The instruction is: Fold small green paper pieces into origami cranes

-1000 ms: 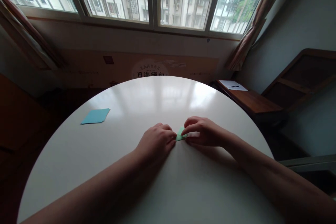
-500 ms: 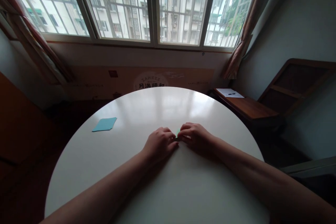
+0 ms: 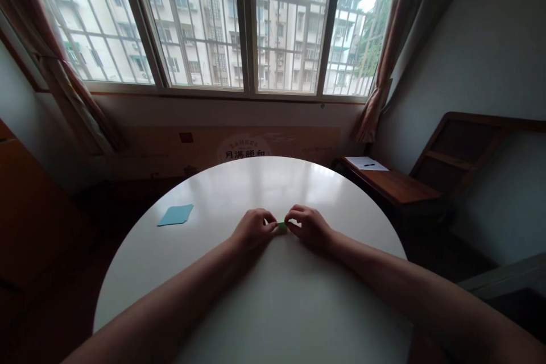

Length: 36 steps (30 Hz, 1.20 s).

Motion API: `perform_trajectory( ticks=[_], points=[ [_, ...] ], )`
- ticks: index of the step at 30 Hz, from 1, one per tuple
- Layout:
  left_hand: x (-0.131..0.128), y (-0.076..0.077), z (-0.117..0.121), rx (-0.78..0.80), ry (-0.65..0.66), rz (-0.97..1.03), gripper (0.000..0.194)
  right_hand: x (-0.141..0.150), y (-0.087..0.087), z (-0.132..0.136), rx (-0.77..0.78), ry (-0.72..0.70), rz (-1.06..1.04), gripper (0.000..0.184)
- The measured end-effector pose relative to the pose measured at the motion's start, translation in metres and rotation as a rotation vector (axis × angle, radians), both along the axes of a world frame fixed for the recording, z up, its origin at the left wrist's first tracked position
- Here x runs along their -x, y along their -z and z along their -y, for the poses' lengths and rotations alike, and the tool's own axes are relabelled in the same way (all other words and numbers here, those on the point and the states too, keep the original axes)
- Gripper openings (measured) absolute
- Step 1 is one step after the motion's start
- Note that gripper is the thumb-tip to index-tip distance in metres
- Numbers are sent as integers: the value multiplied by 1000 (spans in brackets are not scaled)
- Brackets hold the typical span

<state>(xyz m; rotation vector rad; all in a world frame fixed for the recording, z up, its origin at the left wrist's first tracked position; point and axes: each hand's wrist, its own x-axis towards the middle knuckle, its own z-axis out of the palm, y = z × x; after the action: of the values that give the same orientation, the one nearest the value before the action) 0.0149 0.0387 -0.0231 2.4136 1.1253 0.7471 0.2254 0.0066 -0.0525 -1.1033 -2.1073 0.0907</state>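
A small piece of green paper (image 3: 282,226), seemingly folded, is between my two hands over the middle of the white round table (image 3: 290,307). My left hand (image 3: 252,229) pinches its left end with thumb and fingers. At the right end, my right hand (image 3: 311,227) grips it the same way, fingers curled. Much of the paper is hidden by the fingertips, so its full shape cannot be made out. Farther left on the tabletop lies a square of light blue paper (image 3: 176,215), possibly a small stack.
A wooden chair or bench (image 3: 409,185) by the right wall bears a white sheet (image 3: 362,164) with a dark pen. Beyond the table stands a long printed cardboard panel (image 3: 170,148) under the barred window (image 3: 200,28). Curtains (image 3: 63,96) hang at the sides.
The view has tilted up slightly, so the table sits lower in the picture. Between my fingertips, more of the green paper now shows. Both hands keep their hold.
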Motion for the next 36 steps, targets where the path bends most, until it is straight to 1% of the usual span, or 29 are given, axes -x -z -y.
perform_trajectory(
  ticks=[3,7,9,11,13,16,21,27,32,36],
  points=[
    [-1,-2,-9,20,-8,60,15,3,-1,-3,3,48,-80,11],
    [0,-5,-3,39,12,136,16,4,-6,-1,26,80,-191,7],
    [3,-8,4,53,43,170,17,3,-11,2,52,59,-224,5],
    [6,-12,8,79,71,240,17,2,-15,6,79,41,-252,7],
    [8,-14,11,121,73,283,16,3,-19,10,109,25,-281,8],
    [8,-16,11,167,58,314,12,5,-24,16,228,-41,-363,7],
    [5,-19,14,228,83,324,7,6,-31,20,330,-115,-383,9],
    [1,-17,20,309,174,292,6,9,-33,24,449,-203,-387,10],
    [0,-16,23,318,186,296,5,14,-31,26,536,-192,-415,10],
    [-1,-16,25,330,182,298,16,15,-29,25,627,-178,-535,6]
  ],
)
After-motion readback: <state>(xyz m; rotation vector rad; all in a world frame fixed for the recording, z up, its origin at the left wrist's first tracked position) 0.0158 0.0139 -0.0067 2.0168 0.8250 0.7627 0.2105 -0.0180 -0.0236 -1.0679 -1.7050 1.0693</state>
